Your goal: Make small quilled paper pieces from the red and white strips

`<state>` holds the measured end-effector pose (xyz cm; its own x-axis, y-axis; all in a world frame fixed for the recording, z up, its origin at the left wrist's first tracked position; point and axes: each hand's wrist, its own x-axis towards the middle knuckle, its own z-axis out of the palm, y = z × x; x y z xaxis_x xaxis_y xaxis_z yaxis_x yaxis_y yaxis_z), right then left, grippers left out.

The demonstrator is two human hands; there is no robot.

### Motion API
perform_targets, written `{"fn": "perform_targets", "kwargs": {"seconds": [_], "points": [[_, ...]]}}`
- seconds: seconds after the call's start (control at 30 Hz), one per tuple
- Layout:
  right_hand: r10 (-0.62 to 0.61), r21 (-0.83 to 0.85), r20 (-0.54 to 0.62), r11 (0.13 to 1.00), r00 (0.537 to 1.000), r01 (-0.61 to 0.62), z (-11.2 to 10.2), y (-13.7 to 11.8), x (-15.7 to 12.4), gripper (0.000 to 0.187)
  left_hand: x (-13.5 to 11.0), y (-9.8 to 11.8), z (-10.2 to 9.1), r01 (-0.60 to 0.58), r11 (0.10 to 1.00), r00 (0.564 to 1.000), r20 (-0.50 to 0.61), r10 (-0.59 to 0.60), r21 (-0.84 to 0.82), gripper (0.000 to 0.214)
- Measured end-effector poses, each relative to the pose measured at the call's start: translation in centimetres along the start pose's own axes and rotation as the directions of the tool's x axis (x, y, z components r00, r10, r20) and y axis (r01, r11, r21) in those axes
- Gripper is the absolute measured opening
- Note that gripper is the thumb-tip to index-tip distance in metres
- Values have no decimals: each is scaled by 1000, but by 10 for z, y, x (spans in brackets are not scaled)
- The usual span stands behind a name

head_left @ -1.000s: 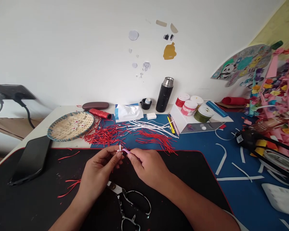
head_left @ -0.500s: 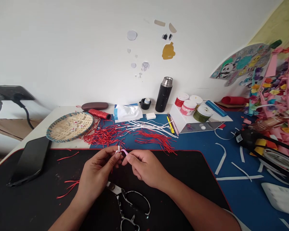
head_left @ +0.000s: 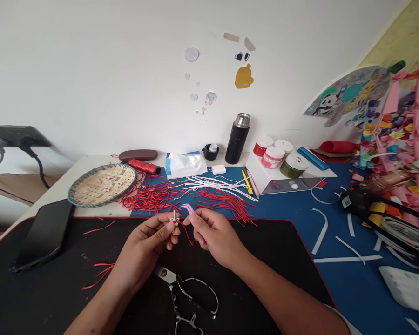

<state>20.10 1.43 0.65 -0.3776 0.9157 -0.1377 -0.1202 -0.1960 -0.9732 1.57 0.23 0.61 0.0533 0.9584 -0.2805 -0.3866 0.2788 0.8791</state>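
My left hand (head_left: 147, 245) is closed in a pinch on a tiny white paper bow (head_left: 175, 217) with a red string (head_left: 186, 234) hanging from it. My right hand (head_left: 214, 235) is closed on a small pink tool (head_left: 188, 209), its tip just right of the bow. Both hands hover over the black mat (head_left: 49, 288). Scissors (head_left: 185, 298) lie on the mat under my wrists.
Red strips (head_left: 150, 196) and white strips (head_left: 216, 182) lie piled behind the hands. A woven tray (head_left: 103, 184), a phone (head_left: 43, 232), a red thread spool (head_left: 145, 166), a black flask (head_left: 239, 137), jars (head_left: 274, 156) and paper crafts (head_left: 398, 135) ring the desk.
My right hand has drawn back slightly and lifted the pink tool away from the bow; the red string now shows hanging below the bow.
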Motion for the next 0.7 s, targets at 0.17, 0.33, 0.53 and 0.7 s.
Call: {"fn": "perform_targets", "kwargs": {"seconds": [0.17, 0.33, 0.53, 0.7], "points": [[22, 37, -28, 999, 999, -21, 1, 2, 1, 48, -3, 0, 2, -6, 1000, 998, 67, 6, -8, 39], [46, 0, -3, 999, 999, -46, 2, 3, 1, 41, -6, -1, 3, -1, 1000, 991, 135, -2, 26, 37], [63, -23, -20, 998, 998, -63, 2, 1, 0, 39, -7, -1, 4, 1, 999, 991, 136, -6, 41, 37], [87, 36, -2, 996, 996, -86, 3, 1, 0, 39, -7, -2, 4, 12, 999, 991, 135, -16, 33, 37]]}}
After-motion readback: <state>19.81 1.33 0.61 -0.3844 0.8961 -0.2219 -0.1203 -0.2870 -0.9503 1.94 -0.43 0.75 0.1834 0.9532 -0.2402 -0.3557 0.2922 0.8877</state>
